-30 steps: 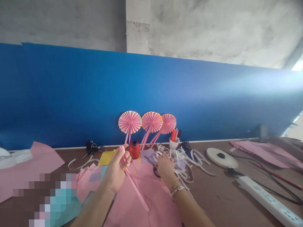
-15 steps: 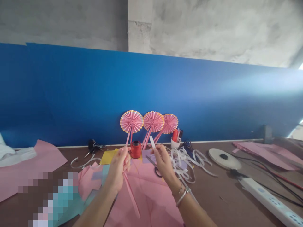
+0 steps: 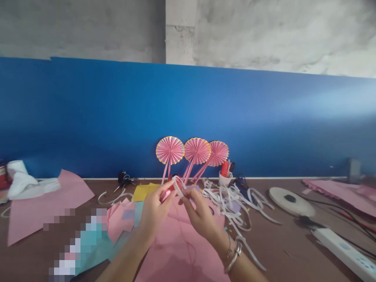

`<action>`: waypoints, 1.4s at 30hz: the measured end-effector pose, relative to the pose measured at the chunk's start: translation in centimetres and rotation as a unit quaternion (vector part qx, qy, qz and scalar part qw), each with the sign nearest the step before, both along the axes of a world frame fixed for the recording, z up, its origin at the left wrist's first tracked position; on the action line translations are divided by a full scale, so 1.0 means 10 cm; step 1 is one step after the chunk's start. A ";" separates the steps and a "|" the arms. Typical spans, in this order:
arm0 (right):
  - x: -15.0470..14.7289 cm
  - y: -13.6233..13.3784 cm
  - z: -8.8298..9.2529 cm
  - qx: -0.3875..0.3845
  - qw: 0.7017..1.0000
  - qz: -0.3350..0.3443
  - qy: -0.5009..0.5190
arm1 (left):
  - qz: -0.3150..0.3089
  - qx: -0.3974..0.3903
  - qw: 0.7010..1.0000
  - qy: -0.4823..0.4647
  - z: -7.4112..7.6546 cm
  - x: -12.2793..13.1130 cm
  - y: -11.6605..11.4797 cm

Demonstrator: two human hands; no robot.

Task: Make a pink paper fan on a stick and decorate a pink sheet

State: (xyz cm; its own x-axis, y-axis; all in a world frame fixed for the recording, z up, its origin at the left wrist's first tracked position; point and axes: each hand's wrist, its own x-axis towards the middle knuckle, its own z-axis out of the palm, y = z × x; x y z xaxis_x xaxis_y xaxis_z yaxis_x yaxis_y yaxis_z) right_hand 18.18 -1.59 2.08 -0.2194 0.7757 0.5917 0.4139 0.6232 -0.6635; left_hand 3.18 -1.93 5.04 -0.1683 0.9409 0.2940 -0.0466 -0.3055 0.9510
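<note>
My left hand (image 3: 155, 207) is closed, with a bit of a pink paper strip (image 3: 166, 194) showing between its fingers. A narrow white strip (image 3: 178, 186) curves in a loop between both hands' fingertips. My right hand (image 3: 201, 209) pinches the strip's near end, and the left fingertips touch its other end. Beneath the hands lies a large pink paper sheet (image 3: 176, 250). Beyond them, pleated pink paper rosettes (image 3: 170, 151) with hanging pink strips lean on the blue panel. Part of a black scissor handle (image 3: 212, 210) shows beside my right hand; a red object behind the hands is mostly hidden.
Tangled white strips (image 3: 229, 199) lie to the right, near a white cup (image 3: 225, 179) of pens. Farther right are a round white lid (image 3: 289, 201), cables and a power strip (image 3: 342, 244). Keys (image 3: 126, 179), yellow paper (image 3: 144, 192) and pink paper (image 3: 44, 207) lie left.
My hands have come together, and the white strip now bends between them. The long pink tail that hung below my left hand no longer shows. The view has shifted slightly left.
</note>
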 end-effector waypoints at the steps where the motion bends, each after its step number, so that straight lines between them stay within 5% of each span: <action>1: 0.00 0.00 -0.02 0.005 1.000 -0.002 -0.010 | 0.003 0.006 1.000 -0.003 -0.02 0.00 0.01; 10: 0.00 -0.01 -0.02 0.036 0.997 -0.016 -0.067 | 0.032 0.057 0.993 0.101 -0.01 -0.02 0.02; 17: -0.05 -0.02 0.10 -0.054 0.998 0.003 -0.041 | 0.046 0.047 0.988 0.141 0.05 -0.09 0.02; 28: 0.01 -0.07 0.16 -0.040 0.999 -0.004 -0.021 | 0.022 -0.029 0.996 0.081 0.15 -0.09 -0.07; 42: 0.04 -0.07 0.18 -0.018 0.998 0.020 -0.052 | 0.050 -0.035 0.994 0.088 0.14 -0.11 -0.04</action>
